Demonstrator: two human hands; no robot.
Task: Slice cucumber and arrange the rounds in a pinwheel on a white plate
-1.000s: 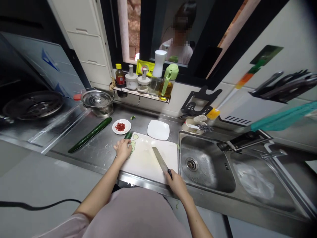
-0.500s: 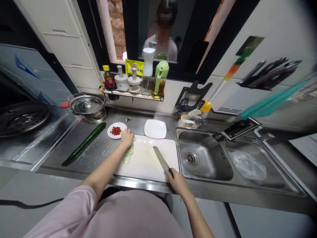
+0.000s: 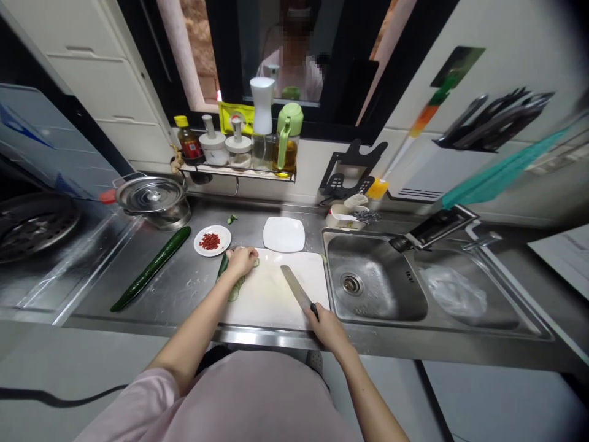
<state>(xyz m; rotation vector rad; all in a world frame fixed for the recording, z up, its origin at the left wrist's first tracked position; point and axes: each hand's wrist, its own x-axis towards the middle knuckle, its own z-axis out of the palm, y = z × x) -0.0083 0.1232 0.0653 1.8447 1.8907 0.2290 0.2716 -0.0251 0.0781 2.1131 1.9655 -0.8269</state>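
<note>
My right hand (image 3: 327, 327) is wrapped around the black handle of a kitchen knife (image 3: 296, 287), its blade lying low over the white cutting board (image 3: 271, 307). At the board's upper left, my left hand (image 3: 242, 261) is closed, fingertips pinched at a pale cucumber slice (image 3: 256, 263). Other thin cucumber slices (image 3: 234, 291) lie in a row beneath that hand and wrist, partly hidden. A dark green cucumber piece (image 3: 223, 265) shows along the board's left edge. Left of the board rests a whole cucumber (image 3: 151, 270).
Behind the board stand a small plate of red bits (image 3: 210, 241) and a bare white square plate (image 3: 284, 234). Green scraps (image 3: 232, 218) lie near the wall. To the right is a sink (image 3: 381, 310); a lidded steel pot (image 3: 154, 199) stands at far left.
My left hand has shifted right, from beside the small plate to over the board, with a slice at its fingertips. The knife stays in my right hand. The view has shifted slightly.
</note>
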